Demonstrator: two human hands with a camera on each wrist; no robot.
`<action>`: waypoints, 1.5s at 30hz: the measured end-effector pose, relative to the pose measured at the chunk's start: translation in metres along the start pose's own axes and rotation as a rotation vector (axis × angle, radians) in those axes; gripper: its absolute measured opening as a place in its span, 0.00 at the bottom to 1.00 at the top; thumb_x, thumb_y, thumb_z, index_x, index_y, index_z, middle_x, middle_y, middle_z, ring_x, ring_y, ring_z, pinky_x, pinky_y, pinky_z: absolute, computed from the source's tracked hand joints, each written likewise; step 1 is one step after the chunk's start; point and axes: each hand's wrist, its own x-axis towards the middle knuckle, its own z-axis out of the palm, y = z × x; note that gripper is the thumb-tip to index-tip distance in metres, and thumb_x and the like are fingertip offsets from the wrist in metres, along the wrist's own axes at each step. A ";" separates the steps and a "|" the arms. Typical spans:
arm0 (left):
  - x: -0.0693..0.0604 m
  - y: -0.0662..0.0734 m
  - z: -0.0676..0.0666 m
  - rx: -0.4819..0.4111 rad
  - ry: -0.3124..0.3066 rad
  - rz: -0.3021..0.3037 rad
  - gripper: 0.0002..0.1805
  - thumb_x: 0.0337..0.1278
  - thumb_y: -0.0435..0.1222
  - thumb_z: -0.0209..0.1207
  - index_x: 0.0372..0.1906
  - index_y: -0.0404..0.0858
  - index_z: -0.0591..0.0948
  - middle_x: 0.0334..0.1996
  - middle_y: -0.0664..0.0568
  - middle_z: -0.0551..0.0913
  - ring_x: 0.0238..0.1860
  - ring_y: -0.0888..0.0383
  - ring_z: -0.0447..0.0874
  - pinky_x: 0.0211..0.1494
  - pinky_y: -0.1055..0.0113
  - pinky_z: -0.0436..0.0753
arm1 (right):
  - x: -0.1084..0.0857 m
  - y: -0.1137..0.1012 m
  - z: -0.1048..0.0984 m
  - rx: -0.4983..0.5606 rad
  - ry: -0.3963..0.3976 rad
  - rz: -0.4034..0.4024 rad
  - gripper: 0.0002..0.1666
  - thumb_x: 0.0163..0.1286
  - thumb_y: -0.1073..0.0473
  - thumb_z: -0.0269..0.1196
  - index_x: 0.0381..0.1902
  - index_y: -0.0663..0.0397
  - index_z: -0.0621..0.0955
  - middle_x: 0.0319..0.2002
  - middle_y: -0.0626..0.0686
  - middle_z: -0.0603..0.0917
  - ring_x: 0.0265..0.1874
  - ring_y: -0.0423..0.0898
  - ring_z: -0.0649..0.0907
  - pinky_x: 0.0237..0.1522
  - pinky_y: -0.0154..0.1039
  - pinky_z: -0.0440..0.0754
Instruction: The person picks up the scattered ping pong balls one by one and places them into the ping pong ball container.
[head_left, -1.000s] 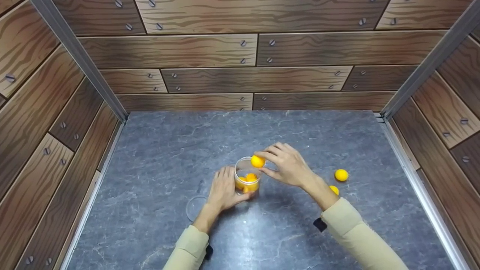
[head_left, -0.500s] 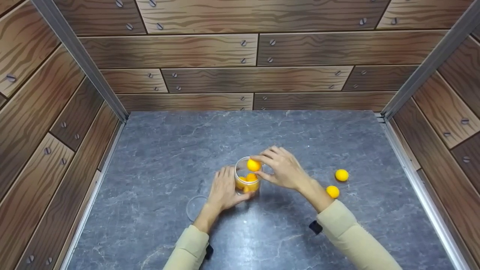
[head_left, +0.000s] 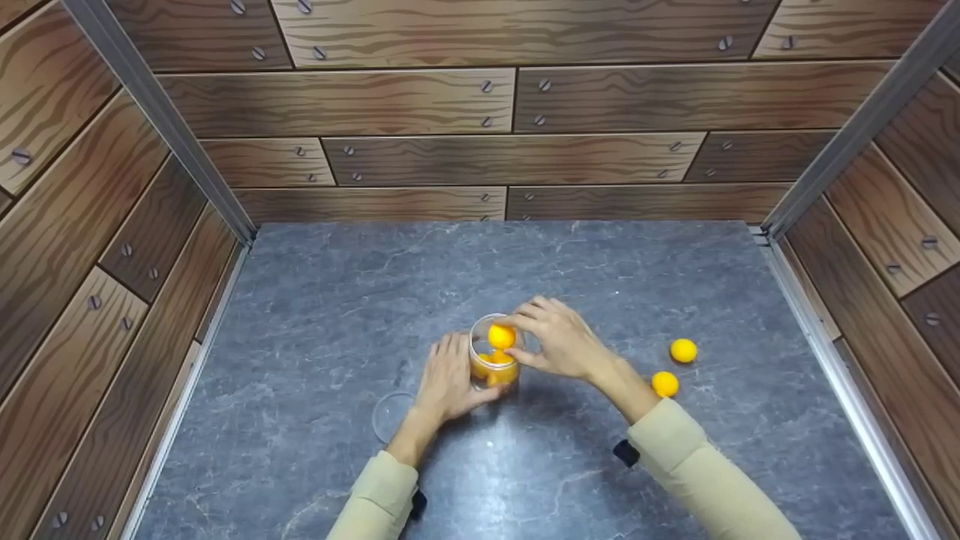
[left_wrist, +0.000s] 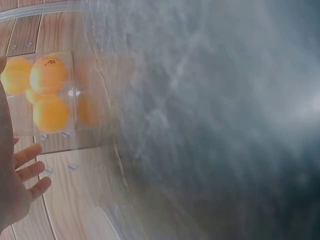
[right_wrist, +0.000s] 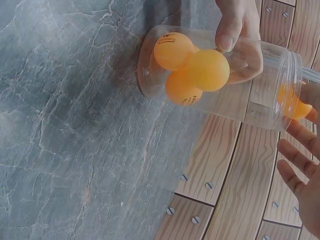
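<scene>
A clear plastic jar (right_wrist: 239, 107) stands upright on the table, with several orange ping-pong balls (right_wrist: 209, 70) at its bottom. My left hand (head_left: 448, 379) holds it from the left, fingers along the far side and thumb across the near side. Another ping-pong ball (head_left: 501, 336) is pinched between the thumb and fingers of my right hand (head_left: 559, 337). That ball sits at the jar's mouth, partly inside the rim in the right wrist view. The right hand's other fingers (right_wrist: 292, 162) are spread outside the jar. In the left wrist view, balls (left_wrist: 48, 75) show through clear plastic.
Two loose ping-pong balls, one farther back (head_left: 683, 350) and one nearer (head_left: 664, 384), lie right of the jar by my right forearm. A clear round lid (head_left: 391, 416) lies flat beside my left wrist. Wood-patterned walls (head_left: 510, 101) enclose the grey table (head_left: 360, 285) at back and sides.
My right hand has moved left and slightly toward me, bringing the pinched ball from the jar's right rim over its mouth and lower. The left hand and jar have stayed still.
</scene>
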 end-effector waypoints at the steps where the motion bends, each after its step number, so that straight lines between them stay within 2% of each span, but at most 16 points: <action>1: 0.000 0.000 0.000 -0.004 0.002 -0.001 0.52 0.44 0.72 0.67 0.62 0.34 0.73 0.53 0.43 0.82 0.55 0.46 0.79 0.59 0.52 0.80 | 0.000 0.000 0.000 0.010 -0.007 0.010 0.27 0.65 0.47 0.73 0.60 0.46 0.85 0.48 0.50 0.89 0.49 0.49 0.84 0.57 0.50 0.84; 6: -0.001 0.000 0.000 -0.018 0.007 -0.010 0.52 0.46 0.72 0.65 0.63 0.34 0.74 0.52 0.45 0.82 0.53 0.47 0.79 0.56 0.53 0.79 | 0.004 -0.003 0.001 0.033 -0.036 0.035 0.25 0.67 0.45 0.72 0.59 0.47 0.86 0.47 0.49 0.89 0.46 0.49 0.82 0.52 0.47 0.83; 14: 0.000 0.001 -0.001 -0.019 0.003 -0.007 0.53 0.46 0.71 0.66 0.64 0.34 0.73 0.53 0.44 0.81 0.55 0.47 0.78 0.57 0.52 0.79 | 0.010 -0.003 0.003 0.071 -0.091 0.099 0.26 0.68 0.42 0.71 0.60 0.45 0.86 0.51 0.50 0.90 0.48 0.49 0.82 0.53 0.48 0.83; 16: -0.001 0.001 0.000 -0.022 0.007 -0.005 0.52 0.46 0.71 0.66 0.64 0.34 0.73 0.53 0.44 0.81 0.54 0.47 0.78 0.57 0.52 0.79 | 0.011 -0.004 0.004 0.081 -0.102 0.113 0.27 0.69 0.42 0.71 0.61 0.45 0.86 0.51 0.50 0.90 0.49 0.50 0.83 0.55 0.50 0.84; 19: -0.001 0.001 0.000 -0.033 0.002 -0.010 0.52 0.46 0.71 0.66 0.64 0.34 0.73 0.53 0.44 0.81 0.54 0.47 0.78 0.58 0.52 0.79 | 0.013 -0.005 0.004 0.089 -0.114 0.124 0.27 0.69 0.42 0.71 0.62 0.45 0.85 0.52 0.51 0.90 0.53 0.53 0.85 0.62 0.56 0.82; 21: -0.001 0.001 -0.001 -0.042 0.004 -0.010 0.52 0.46 0.71 0.67 0.63 0.34 0.73 0.53 0.45 0.81 0.54 0.47 0.78 0.58 0.52 0.79 | 0.014 -0.006 0.005 0.092 -0.123 0.127 0.27 0.69 0.43 0.71 0.62 0.46 0.85 0.53 0.52 0.90 0.56 0.56 0.86 0.69 0.62 0.78; 24: -0.001 0.001 -0.001 -0.042 0.006 -0.009 0.51 0.46 0.71 0.66 0.63 0.35 0.73 0.53 0.45 0.81 0.54 0.47 0.78 0.58 0.52 0.79 | 0.016 -0.007 0.006 0.083 -0.132 0.123 0.27 0.70 0.42 0.70 0.62 0.46 0.85 0.54 0.53 0.89 0.59 0.58 0.86 0.72 0.68 0.73; 29: 0.000 0.000 0.000 -0.022 0.003 -0.001 0.51 0.46 0.73 0.65 0.62 0.36 0.73 0.52 0.45 0.81 0.55 0.48 0.78 0.59 0.52 0.79 | 0.018 -0.008 0.007 0.046 -0.121 0.095 0.27 0.70 0.41 0.70 0.61 0.46 0.85 0.51 0.51 0.89 0.52 0.53 0.84 0.62 0.57 0.82; 31: 0.000 0.000 0.000 -0.019 0.008 -0.001 0.51 0.46 0.73 0.65 0.61 0.35 0.74 0.52 0.45 0.81 0.54 0.48 0.78 0.59 0.52 0.79 | 0.017 -0.007 0.008 0.038 -0.113 0.086 0.27 0.70 0.40 0.70 0.60 0.46 0.86 0.49 0.50 0.90 0.48 0.51 0.83 0.57 0.52 0.83; 35: -0.001 0.001 0.000 -0.025 0.032 0.004 0.50 0.45 0.72 0.67 0.60 0.35 0.75 0.51 0.45 0.82 0.53 0.47 0.79 0.59 0.52 0.80 | 0.016 -0.006 0.009 0.024 -0.097 0.066 0.26 0.70 0.40 0.69 0.60 0.46 0.86 0.49 0.49 0.90 0.47 0.49 0.82 0.52 0.48 0.83; 39: 0.000 0.001 0.000 -0.019 0.041 0.007 0.51 0.44 0.71 0.67 0.60 0.33 0.75 0.51 0.45 0.82 0.53 0.47 0.79 0.58 0.52 0.80 | 0.016 -0.006 0.009 0.012 -0.082 0.043 0.26 0.70 0.39 0.69 0.60 0.45 0.86 0.48 0.49 0.90 0.47 0.49 0.82 0.52 0.46 0.82; 45: 0.000 0.002 -0.001 0.004 0.011 -0.002 0.53 0.44 0.72 0.67 0.61 0.32 0.73 0.53 0.43 0.82 0.55 0.46 0.79 0.59 0.51 0.80 | 0.016 -0.005 0.010 -0.014 -0.058 0.003 0.27 0.70 0.39 0.69 0.60 0.44 0.86 0.47 0.49 0.90 0.46 0.48 0.82 0.51 0.45 0.83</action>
